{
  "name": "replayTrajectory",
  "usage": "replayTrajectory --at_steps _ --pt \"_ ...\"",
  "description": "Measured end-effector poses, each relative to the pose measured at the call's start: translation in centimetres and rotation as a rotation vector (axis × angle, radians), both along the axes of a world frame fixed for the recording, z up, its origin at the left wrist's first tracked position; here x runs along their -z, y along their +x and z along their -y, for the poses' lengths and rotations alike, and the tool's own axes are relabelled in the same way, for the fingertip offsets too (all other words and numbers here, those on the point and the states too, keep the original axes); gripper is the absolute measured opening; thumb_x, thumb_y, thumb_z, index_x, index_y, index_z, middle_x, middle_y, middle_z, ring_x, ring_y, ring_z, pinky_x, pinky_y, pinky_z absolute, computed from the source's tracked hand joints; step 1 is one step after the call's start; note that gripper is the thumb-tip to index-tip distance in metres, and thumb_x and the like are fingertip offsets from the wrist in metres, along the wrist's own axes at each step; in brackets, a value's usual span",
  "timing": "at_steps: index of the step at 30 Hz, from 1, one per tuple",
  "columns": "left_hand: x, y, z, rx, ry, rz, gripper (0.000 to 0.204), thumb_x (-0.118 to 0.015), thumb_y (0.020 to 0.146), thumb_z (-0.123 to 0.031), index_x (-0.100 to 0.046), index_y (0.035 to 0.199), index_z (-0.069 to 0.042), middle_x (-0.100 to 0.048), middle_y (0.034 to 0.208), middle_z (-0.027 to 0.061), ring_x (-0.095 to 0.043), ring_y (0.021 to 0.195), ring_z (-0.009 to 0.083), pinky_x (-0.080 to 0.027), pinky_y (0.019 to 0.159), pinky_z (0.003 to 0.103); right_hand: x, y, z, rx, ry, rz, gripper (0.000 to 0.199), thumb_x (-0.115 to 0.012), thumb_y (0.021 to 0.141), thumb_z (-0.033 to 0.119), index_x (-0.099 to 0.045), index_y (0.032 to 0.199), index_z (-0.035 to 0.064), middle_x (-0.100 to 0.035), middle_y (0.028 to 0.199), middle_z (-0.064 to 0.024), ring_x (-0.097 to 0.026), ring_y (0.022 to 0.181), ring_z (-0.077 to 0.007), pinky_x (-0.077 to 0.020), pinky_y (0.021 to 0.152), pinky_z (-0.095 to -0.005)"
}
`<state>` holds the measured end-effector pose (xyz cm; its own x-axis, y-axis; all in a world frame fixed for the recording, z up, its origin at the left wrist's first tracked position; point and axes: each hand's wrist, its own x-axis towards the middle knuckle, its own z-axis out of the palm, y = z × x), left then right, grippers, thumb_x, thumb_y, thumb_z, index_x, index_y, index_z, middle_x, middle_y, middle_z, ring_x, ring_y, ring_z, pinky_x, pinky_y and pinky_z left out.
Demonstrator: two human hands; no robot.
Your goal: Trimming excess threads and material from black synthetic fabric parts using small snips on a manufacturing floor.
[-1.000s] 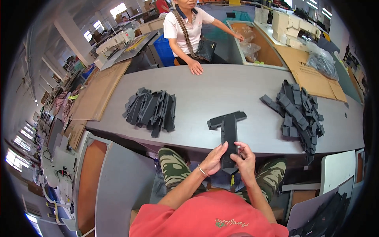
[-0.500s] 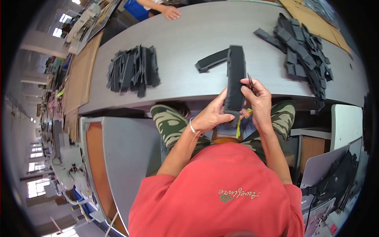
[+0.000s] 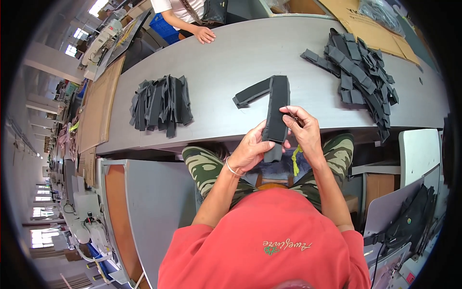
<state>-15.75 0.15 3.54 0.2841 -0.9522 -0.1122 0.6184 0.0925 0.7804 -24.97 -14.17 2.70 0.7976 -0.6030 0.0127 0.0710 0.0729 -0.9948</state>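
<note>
The person wears a coral-red T-shirt [image 3: 269,241] with short sleeves and a small green embroidered mark (script, on the chest), camouflage trousers [image 3: 207,168] in green, tan and brown, and a thin silver bangle [image 3: 231,168] at the left wrist; both forearms are bare.

A long grey worktable [image 3: 231,53] spans the workshop; bright windows [image 3: 98,7] light it; cardboard sheets [image 3: 98,103] lie alongside.

On the surface [image 3: 231,62], one stack of strips [image 3: 161,103] lies toward the left edge, a heap of strips [image 3: 361,72] toward the right edge, and an L-shaped piece [image 3: 255,91] between them near the front edge.
</note>
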Motion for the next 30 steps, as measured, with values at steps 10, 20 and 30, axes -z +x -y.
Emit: replayTrajectory --at_steps 10,20,30 --pt "-0.1 0.2 0.3 -0.179 0.025 0.021 0.039 -0.051 0.097 -0.023 -0.046 0.128 0.000 -0.058 0.110 0.0066 -0.057 0.096 0.0147 -0.048 0.086 0.031 -1.7 -1.0 -0.4 0.071 -0.486 -0.009 0.030 -0.069 0.080 0.008 -0.065 0.110 0.0082 -0.055 0.090 -0.0053 -0.059 0.076 -0.0157 -0.0471 0.068 -0.0272" --pt "1.2 0.2 0.1 -0.228 0.041 0.181 0.036 -0.049 0.099 -0.028 -0.053 0.122 -0.001 -0.058 0.105 0.0012 -0.052 0.094 0.0070 -0.044 0.082 0.025 -3.0 -2.0 -1.3 -0.006 -0.660 0.051 0.024 -0.068 0.078 0.007 -0.070 0.102 0.0105 -0.061 0.073 -0.0054 -0.058 0.065 -0.0176 -0.0459 0.059 -0.0288" --pt "1.6 0.1 0.0 -0.209 0.055 0.247 0.032 -0.049 0.099 -0.025 -0.053 0.120 -0.001 -0.059 0.102 0.0032 -0.056 0.091 0.0095 -0.047 0.079 0.026 -2.7 -2.3 -1.2 -0.039 -0.609 -0.037 0.028 -0.069 0.075 0.005 -0.068 0.103 0.0099 -0.064 0.081 -0.0056 -0.061 0.071 -0.0197 -0.0468 0.062 -0.0291"
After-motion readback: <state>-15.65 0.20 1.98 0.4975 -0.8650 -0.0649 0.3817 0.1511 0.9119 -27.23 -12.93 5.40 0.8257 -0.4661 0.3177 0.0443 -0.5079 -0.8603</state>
